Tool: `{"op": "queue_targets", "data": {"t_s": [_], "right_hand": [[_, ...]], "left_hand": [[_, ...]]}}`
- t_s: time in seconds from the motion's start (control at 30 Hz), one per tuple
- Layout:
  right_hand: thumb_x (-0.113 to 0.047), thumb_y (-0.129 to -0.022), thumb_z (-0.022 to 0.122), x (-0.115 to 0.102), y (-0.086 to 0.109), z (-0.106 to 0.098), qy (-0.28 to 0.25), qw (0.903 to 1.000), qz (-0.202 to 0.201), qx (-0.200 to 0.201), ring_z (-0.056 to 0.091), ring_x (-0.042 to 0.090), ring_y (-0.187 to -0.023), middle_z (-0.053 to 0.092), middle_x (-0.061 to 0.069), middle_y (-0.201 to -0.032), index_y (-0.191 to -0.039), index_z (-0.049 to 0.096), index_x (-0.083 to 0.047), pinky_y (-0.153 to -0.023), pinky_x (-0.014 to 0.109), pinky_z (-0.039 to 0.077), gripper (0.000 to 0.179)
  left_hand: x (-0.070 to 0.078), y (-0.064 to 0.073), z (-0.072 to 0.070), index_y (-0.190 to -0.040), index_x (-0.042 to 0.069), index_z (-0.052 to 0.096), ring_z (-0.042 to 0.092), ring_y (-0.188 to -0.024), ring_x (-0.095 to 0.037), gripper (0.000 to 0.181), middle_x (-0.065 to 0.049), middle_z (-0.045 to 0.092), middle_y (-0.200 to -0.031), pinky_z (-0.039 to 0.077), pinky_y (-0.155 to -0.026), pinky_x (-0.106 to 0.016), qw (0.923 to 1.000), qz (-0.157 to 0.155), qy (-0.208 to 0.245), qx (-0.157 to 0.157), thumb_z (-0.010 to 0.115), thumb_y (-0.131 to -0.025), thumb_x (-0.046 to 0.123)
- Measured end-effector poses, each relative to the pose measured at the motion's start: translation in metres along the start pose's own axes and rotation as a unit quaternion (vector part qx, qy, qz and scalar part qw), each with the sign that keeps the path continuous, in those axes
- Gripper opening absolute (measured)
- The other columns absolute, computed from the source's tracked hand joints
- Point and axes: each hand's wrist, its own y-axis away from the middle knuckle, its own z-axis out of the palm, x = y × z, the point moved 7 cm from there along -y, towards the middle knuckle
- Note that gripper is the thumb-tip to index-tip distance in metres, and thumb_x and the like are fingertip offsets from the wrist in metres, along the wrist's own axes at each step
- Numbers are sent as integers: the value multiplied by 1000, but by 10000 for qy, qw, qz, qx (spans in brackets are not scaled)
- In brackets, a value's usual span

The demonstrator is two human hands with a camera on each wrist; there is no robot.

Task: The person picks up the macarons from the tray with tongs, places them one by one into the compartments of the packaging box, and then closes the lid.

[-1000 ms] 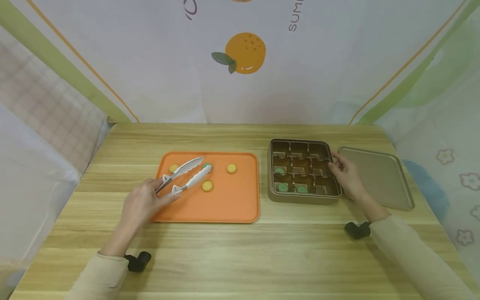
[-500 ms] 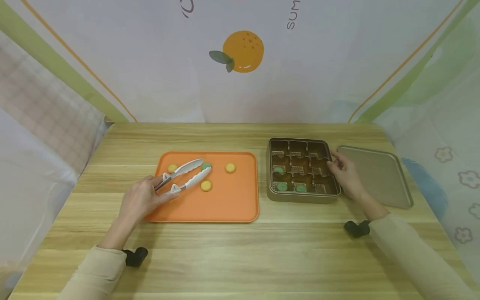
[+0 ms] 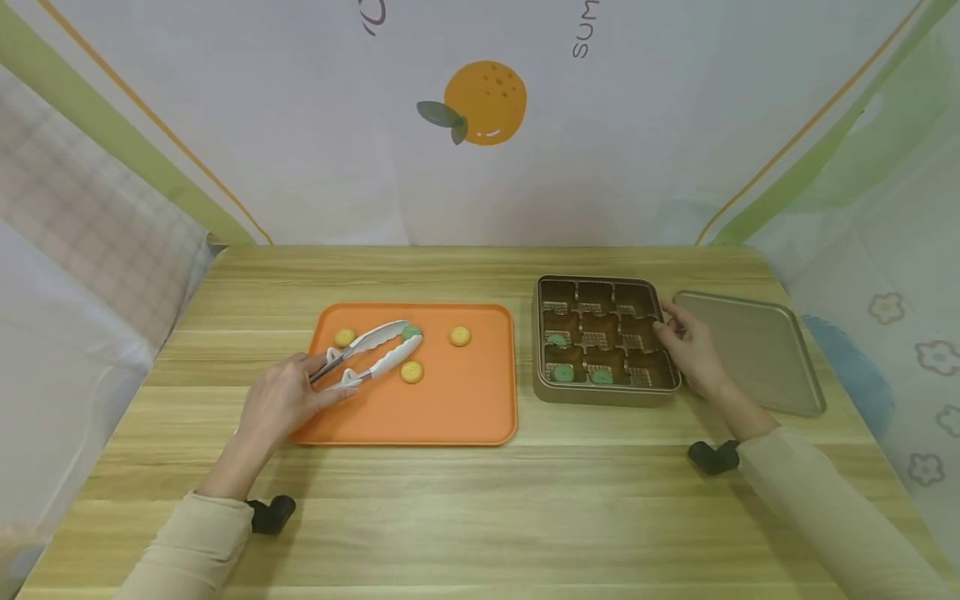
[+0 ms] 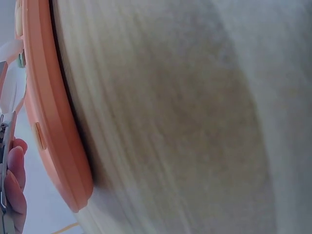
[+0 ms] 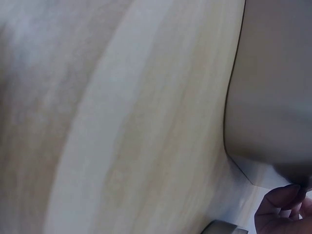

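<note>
My left hand (image 3: 283,398) grips a pair of tongs (image 3: 390,357) with white scalloped tips, held over the orange tray (image 3: 450,412). Between the tips lies a green round piece, like a cookie (image 3: 411,332); whether both tips touch it I cannot tell. Yellow round cookies (image 3: 412,372) lie about the tray. At the right, my right hand (image 3: 692,350) holds the right side of a bronze tin (image 3: 607,398), thumb on its rim. The tin has a divided brown insert, with green cookies (image 3: 563,372) in the near-left, near-middle and middle-left compartments.
A flat bronze lid (image 3: 772,358) lies on the wooden table (image 3: 480,508) just right of the tin, partly behind my right hand. A curtain with an orange print (image 3: 486,104) hangs behind the table's far edge.
The tongs' tips have drawn slightly closer together around the green cookie. The head view has shifted a little. My right hand stays on the tin.
</note>
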Motion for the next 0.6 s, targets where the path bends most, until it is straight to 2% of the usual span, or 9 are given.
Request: {"op": "queue_targets", "data": {"t_s": [0.2,0.43,0.6], "right_hand": [[-10,-99,44,-1,0,0,11,10000,-9,25,39,2,-66,40,6,-90,-140,30,12,-51,15,36,49],[-6,-97,45,-13,5,0,-47,10000,-40,19,38,2,-61,41,7,-87,-138,30,16,-48,16,36,48],[-10,-98,45,-5,2,0,-48,10000,-37,49,39,2,-63,41,5,-88,-139,30,13,-50,16,36,50]], "left_hand": [[0,1,0,-96,3,68,35,-53,-16,48,-1,39,-62,26,-46,-27,9999,-14,-47,98,82,-68,39],[-1,1,1,-99,3,68,36,-54,-16,49,-1,40,-62,26,-45,-27,9999,-40,-26,97,82,-68,39],[-2,2,1,-96,4,68,37,-55,-17,47,-2,42,-63,27,-45,-28,9999,-87,51,80,82,-68,39]]}}
